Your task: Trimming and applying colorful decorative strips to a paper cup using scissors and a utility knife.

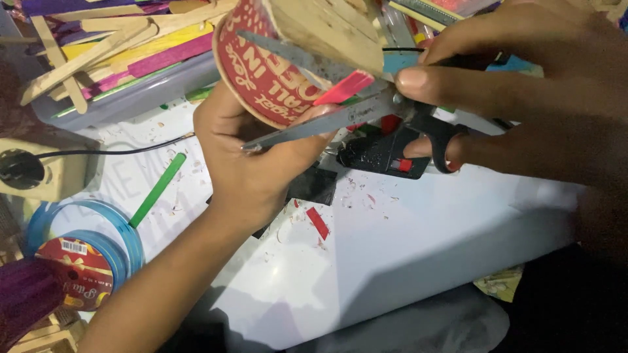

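I see the red paper cup [258, 72], clad in wooden sticks [327, 29], raised above the white worktop [405, 248]. My left hand [255, 163] grips it from below; my right hand [517, 98] holds scissors [340, 117], blades parted around a pink stick [343, 88].

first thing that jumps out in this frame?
Top centre, the left hand holds up a red paper cup clad in wooden sticks, while the right hand works open scissors around a pink stick. Lower left lies a blue ribbon spool.
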